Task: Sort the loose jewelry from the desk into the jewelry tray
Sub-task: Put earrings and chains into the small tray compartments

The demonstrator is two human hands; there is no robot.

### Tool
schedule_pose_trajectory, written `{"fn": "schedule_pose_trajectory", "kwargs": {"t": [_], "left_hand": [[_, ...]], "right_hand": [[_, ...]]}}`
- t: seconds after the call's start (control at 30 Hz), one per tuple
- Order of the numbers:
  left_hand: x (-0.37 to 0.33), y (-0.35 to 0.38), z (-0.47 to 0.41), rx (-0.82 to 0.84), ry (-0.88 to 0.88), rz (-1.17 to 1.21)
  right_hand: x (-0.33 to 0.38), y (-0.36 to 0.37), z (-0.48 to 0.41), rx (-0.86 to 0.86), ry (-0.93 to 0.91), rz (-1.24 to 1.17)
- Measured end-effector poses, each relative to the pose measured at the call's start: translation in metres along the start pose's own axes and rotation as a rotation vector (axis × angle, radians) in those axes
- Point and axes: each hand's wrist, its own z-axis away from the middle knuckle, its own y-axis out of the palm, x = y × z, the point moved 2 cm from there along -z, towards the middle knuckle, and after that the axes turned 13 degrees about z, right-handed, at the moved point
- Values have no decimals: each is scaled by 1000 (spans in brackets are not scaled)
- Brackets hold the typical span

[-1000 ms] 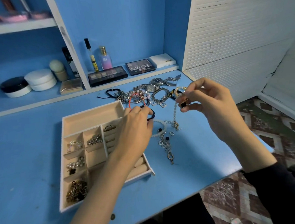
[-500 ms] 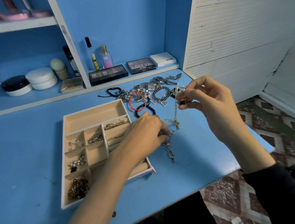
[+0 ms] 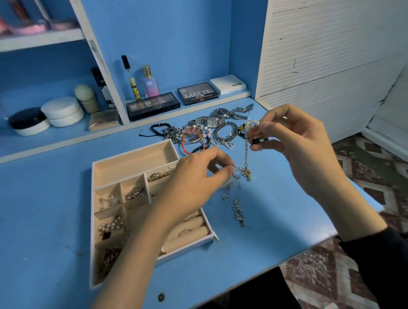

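Jewelry lies in one loose pile (image 3: 203, 134) at the back of the blue desk (image 3: 31, 218), whose widest open stretch I see left of the tray and along the front edge. One jewelry tray (image 3: 132, 164) sits mid-desk, its near right corner close to that front edge. Pieces lie in the small compartments down its left side, and the left forearm crosses its ring rolls. Two hands work just right of it. The left hand (image 3: 195, 179) hovers low, fingers curled and fingertips pinched on a small silvery piece (image 3: 230, 183) too blurred for me to name. The right hand (image 3: 293, 141) is raised near the desk's right edge, thumb and fingers pinching a beaded chain (image 3: 246, 154) that dangles to a gold clasp near the surface. Two watches (image 3: 221, 112) lie at the pile's far side. One link bracelet (image 3: 238, 211) and one heart charm (image 3: 225, 197) lie apart, between tray and right edge.
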Motion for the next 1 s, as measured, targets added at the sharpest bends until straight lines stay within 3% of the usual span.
{"fn": "schedule_pose_trajectory", "kwargs": {"t": [0.43,0.7,1.0], "left_hand": [[8,-38,12,-312,14,434],[17,-78,40,-500,-1,485],[33,-118,70,-631,-17,469]], "right_hand": [[22,20,-7,77,-89,16],[35,72,-13,223,-117,-91],[33,137,-12,360,-63,-56]]}}
